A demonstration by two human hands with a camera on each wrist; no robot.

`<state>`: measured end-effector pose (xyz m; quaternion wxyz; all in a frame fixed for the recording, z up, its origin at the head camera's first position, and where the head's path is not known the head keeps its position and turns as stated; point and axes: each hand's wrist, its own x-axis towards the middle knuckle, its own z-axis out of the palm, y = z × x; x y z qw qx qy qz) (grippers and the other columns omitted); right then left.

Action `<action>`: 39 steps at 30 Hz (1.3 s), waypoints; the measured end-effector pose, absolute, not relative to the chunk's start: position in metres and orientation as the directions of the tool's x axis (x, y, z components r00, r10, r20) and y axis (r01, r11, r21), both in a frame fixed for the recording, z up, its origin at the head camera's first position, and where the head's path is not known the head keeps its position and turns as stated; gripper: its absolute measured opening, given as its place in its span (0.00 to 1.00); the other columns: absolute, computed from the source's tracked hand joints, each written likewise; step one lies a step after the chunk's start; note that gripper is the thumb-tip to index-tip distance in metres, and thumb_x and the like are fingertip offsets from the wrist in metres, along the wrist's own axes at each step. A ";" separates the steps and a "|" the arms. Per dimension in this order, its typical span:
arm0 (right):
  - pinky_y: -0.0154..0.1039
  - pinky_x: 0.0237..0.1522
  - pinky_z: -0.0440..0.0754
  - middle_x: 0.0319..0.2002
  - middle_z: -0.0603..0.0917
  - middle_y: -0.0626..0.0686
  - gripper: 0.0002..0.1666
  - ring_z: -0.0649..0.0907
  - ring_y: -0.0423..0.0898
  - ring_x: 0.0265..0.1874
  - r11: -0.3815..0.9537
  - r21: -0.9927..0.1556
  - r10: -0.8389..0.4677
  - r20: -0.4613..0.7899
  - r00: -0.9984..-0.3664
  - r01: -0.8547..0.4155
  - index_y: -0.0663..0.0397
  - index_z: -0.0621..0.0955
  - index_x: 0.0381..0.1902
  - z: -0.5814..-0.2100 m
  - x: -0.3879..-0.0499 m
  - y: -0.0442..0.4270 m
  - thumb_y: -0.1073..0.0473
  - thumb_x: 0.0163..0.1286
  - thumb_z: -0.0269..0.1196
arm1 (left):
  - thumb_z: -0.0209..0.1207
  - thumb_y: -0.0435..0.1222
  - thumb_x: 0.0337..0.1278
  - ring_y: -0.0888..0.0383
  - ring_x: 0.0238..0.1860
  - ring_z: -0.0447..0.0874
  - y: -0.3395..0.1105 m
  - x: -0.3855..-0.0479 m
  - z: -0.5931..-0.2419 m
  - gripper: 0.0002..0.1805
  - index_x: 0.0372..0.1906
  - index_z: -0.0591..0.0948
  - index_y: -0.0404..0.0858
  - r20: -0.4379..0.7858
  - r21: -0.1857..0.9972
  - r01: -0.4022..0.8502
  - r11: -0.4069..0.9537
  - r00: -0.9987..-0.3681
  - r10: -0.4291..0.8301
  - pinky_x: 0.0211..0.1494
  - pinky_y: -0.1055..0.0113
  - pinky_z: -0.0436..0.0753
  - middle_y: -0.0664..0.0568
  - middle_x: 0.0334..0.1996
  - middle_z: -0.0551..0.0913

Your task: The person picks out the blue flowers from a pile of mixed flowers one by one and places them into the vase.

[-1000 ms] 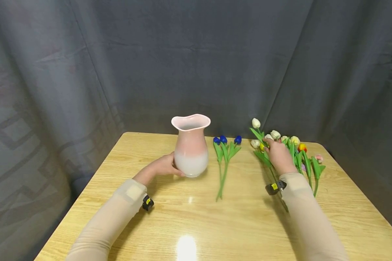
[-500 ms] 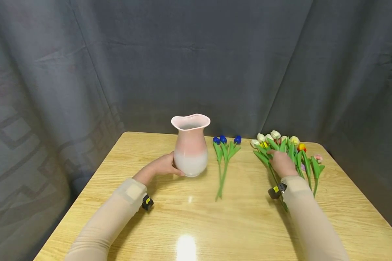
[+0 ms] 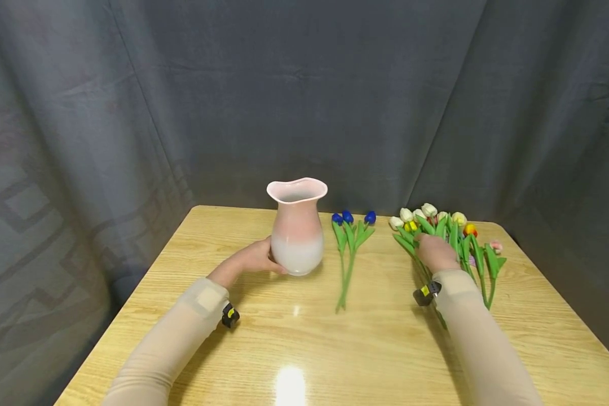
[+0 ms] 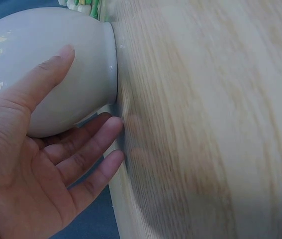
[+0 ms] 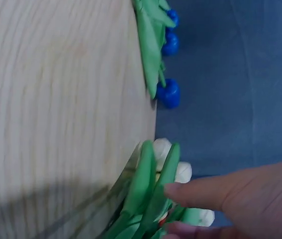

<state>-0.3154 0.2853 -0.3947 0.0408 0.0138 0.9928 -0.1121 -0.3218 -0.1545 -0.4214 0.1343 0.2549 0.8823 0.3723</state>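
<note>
My left hand [image 3: 256, 256] holds the lower side of a pink-and-white vase [image 3: 298, 239], which stands upright. In the left wrist view its thumb lies on the vase's glossy white side [image 4: 76, 74], with the other fingers loosely bent around the lower side. At the right, my right hand [image 3: 436, 252] is over a bunch of artificial tulips [image 3: 455, 234] with white, yellow and orange-red heads. The right wrist view shows its thumb touching a green leaf [image 5: 163, 191], apart from a finger below; whether a stem is pinched is hidden.
Several blue tulips [image 3: 347, 254] lie between the vase and the bunch, their heads near the table's far edge. A pink flower [image 3: 496, 246] lies at the bunch's right. A dark grey curtain [image 3: 304, 101] hangs behind the wooden table [image 3: 284, 332].
A white tulip raised above the bunch at my right hand has come down among the other heads, and the right hand has lowered slightly. The left hand and vase stay put.
</note>
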 end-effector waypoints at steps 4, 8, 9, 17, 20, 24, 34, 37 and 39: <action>0.62 0.29 0.79 0.49 0.75 0.77 0.24 0.81 0.71 0.38 0.974 -0.225 0.016 0.018 -1.000 0.012 0.64 0.70 0.62 -0.395 -0.320 0.273 0.58 0.72 0.54 | 0.74 0.41 0.46 0.54 0.51 0.79 -0.154 -0.321 -0.421 0.46 0.69 0.60 0.40 -0.050 0.720 0.348 0.600 -0.836 0.546 0.54 0.59 0.78 0.45 0.56 0.77; 0.62 0.29 0.79 0.46 0.77 0.74 0.21 0.82 0.70 0.37 0.973 -0.227 -0.022 0.088 -0.996 -0.041 0.66 0.70 0.56 -0.398 -0.323 0.253 0.58 0.70 0.56 | 0.74 0.40 0.46 0.52 0.54 0.77 -0.154 -0.322 -0.421 0.48 0.70 0.59 0.41 -0.045 0.728 0.350 0.590 -0.834 0.550 0.56 0.58 0.77 0.45 0.59 0.75; 0.60 0.28 0.79 0.45 0.78 0.73 0.20 0.82 0.69 0.36 0.972 -0.226 -0.039 0.099 -0.994 -0.061 0.66 0.71 0.54 -0.400 -0.324 0.247 0.58 0.70 0.57 | 0.74 0.40 0.46 0.52 0.55 0.77 -0.154 -0.322 -0.420 0.48 0.70 0.59 0.41 -0.043 0.731 0.350 0.585 -0.832 0.553 0.56 0.58 0.77 0.45 0.60 0.75; 0.45 0.24 0.77 0.29 0.82 0.60 0.07 0.80 0.53 0.25 0.934 -0.278 -0.203 0.110 -0.973 -0.226 0.61 0.77 0.35 -0.416 -0.335 0.193 0.61 0.66 0.57 | 0.74 0.40 0.46 0.52 0.55 0.76 -0.153 -0.321 -0.420 0.48 0.70 0.59 0.41 -0.043 0.736 0.345 0.582 -0.835 0.549 0.56 0.58 0.77 0.45 0.59 0.75; 0.38 0.22 0.72 0.22 0.77 0.53 0.07 0.74 0.46 0.20 0.898 -0.358 -0.251 0.060 -0.966 -0.255 0.57 0.75 0.26 -0.419 -0.336 0.174 0.64 0.65 0.57 | 0.74 0.41 0.45 0.52 0.54 0.77 -0.153 -0.321 -0.421 0.47 0.70 0.60 0.41 -0.037 0.735 0.353 0.580 -0.832 0.554 0.55 0.58 0.78 0.45 0.59 0.75; 0.34 0.21 0.74 0.21 0.77 0.51 0.07 0.74 0.43 0.17 0.855 -0.448 -0.288 0.007 -0.958 -0.261 0.60 0.77 0.26 -0.421 -0.340 0.154 0.66 0.64 0.59 | 0.74 0.40 0.46 0.51 0.54 0.77 -0.152 -0.320 -0.420 0.47 0.69 0.60 0.40 -0.029 0.736 0.361 0.573 -0.829 0.559 0.55 0.58 0.78 0.44 0.59 0.75; 0.34 0.20 0.78 0.14 0.79 0.55 0.07 0.77 0.44 0.11 0.869 -0.476 -0.191 -0.080 -0.978 -0.131 0.65 0.79 0.24 -0.426 -0.343 0.129 0.70 0.62 0.61 | 0.74 0.40 0.45 0.52 0.55 0.76 -0.150 -0.322 -0.421 0.48 0.70 0.60 0.41 -0.036 0.732 0.351 0.584 -0.836 0.548 0.58 0.57 0.76 0.45 0.59 0.75; 0.34 0.18 0.78 0.15 0.80 0.55 0.06 0.77 0.44 0.11 0.878 -0.469 -0.159 -0.092 -0.983 -0.099 0.64 0.79 0.23 -0.427 -0.346 0.129 0.72 0.59 0.59 | 0.74 0.41 0.44 0.52 0.56 0.76 -0.150 -0.322 -0.421 0.48 0.70 0.60 0.41 -0.034 0.726 0.353 0.590 -0.839 0.543 0.58 0.57 0.76 0.45 0.59 0.75; 0.34 0.18 0.78 0.16 0.81 0.55 0.06 0.78 0.44 0.12 0.881 -0.467 -0.143 -0.106 -0.984 -0.077 0.64 0.79 0.23 -0.426 -0.349 0.129 0.72 0.58 0.59 | 0.75 0.41 0.44 0.52 0.56 0.76 -0.149 -0.322 -0.421 0.48 0.70 0.61 0.41 -0.034 0.723 0.351 0.595 -0.842 0.539 0.59 0.57 0.76 0.45 0.59 0.75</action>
